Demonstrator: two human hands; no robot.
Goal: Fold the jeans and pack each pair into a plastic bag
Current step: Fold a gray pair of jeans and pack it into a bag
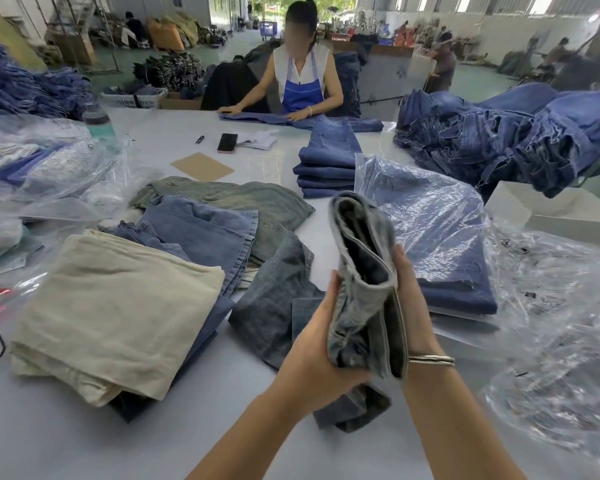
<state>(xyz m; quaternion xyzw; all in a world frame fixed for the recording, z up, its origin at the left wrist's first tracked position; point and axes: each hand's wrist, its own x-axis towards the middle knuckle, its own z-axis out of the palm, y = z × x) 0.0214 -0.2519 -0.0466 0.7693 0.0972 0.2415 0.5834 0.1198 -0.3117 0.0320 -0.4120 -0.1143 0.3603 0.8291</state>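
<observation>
A folded pair of pale grey-blue jeans (pixel 364 282) stands on edge above the white table (pixel 84 441), held between both hands. My left hand (pixel 317 344) grips its left side and my right hand (pixel 411 292), with bracelets at the wrist, presses its right side. A bagged pair of dark blue jeans (pixel 430 237) lies to the right in a clear plastic bag. Loose plastic bags (pixel 551 341) are heaped at the far right. Unfolded jeans (pixel 201 233) and a folded cream pair (pixel 118 313) lie to the left.
A stack of folded blue jeans (pixel 326 164) sits mid-table, with a big heap of jeans (pixel 499 133) at the back right. A person in a blue apron (pixel 302 74) works at the far side. A phone (pixel 227 143), a cardboard sheet (pixel 201 167) and bagged goods (pixel 42 168) lie left.
</observation>
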